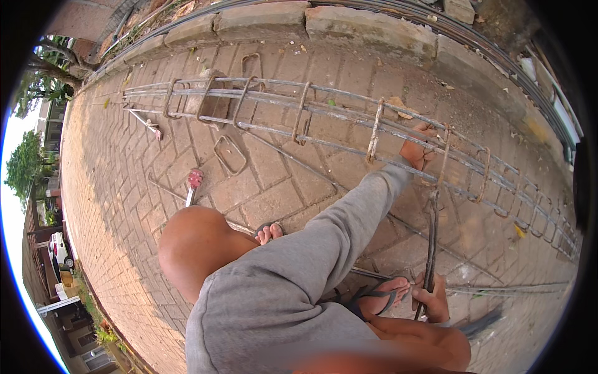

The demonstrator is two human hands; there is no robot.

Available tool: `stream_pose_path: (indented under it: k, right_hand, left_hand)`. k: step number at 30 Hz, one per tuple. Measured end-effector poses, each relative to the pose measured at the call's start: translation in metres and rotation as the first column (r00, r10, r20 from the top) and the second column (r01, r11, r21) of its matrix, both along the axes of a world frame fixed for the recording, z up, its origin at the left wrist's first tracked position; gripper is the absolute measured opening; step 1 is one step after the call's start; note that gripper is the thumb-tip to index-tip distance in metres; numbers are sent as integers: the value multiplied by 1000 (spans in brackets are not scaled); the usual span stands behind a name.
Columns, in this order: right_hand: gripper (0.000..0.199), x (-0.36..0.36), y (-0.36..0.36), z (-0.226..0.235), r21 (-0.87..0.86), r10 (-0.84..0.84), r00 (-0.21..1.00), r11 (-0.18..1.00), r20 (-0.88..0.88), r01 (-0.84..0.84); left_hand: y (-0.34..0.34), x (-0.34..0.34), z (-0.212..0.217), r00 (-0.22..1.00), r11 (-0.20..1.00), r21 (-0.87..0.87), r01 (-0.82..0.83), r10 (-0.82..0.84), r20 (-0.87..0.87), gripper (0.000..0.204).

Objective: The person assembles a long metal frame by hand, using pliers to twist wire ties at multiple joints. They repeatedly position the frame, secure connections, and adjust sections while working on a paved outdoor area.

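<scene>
From here I see the L hand (418, 149) curled round bars of a long metal cage (375, 132). It runs past that hand on both sides, over brick ground (280, 177). The R hand (433, 299), nr a foot (385, 294) in a flip-flop, grips a long dark tool (431, 243) tight, w/ its top up by the cage. Well left of the L hand: a loose ring (240, 150), then a red-ended tool (194, 179).
</scene>
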State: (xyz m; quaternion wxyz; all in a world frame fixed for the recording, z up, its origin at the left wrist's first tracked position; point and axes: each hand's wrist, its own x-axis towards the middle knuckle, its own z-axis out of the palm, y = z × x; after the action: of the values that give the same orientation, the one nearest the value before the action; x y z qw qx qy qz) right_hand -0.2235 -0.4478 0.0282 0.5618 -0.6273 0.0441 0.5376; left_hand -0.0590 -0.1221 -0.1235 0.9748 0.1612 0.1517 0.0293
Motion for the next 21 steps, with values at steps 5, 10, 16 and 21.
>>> stream_pose_path:
  k: [5, 10, 16, 21]
  right_hand:
    - [31, -21, 6, -17, -672, 679, 101, 673, 727, 310]
    - [34, -13, 12, -20, -493, 392, 523, 867, 757, 64]
    - [37, -2, 8, -7, -6, 1, 972, 1000, -236, -3]
    - [48, -16, 18, -16, -388, 235, 827, 922, 510, -23]
  left_hand:
    - [0, -4, 9, 999, 999, 41, -23, 25, -35, 21]
    - [5, -3, 2, 999, 999, 54, 5, -8, 48, 20]
    - [9, -2, 1, 999, 995, -99, 30, -27, 34, 18]
    - [10, -3, -1, 999, 997, -80, 21, -19, 29, 20]
